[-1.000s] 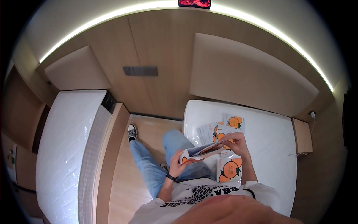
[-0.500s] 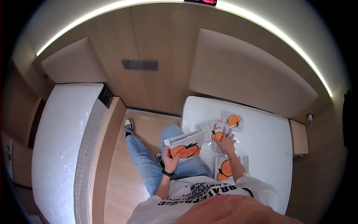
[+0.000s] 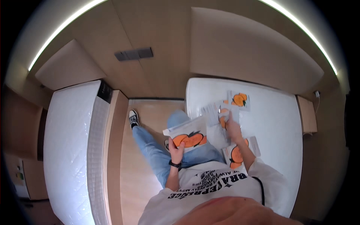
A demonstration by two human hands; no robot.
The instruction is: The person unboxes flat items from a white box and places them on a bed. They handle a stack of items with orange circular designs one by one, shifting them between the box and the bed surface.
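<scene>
orange-printed box (image 3: 189,139) gripped in curled left hand (image 3: 176,150) | right hand (image 3: 233,130) at blurred packet (image 3: 224,112), grip unclear | flat packages (image 3: 240,100) left on mattress (image 3: 279,123)

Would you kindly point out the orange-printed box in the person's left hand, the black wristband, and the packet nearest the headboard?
Orange-printed box (image 3: 190,138): head view, middle of its printed front.
Black wristband (image 3: 175,164): head view, on its dark band.
Packet (image 3: 239,100): head view, on its orange print.
</scene>
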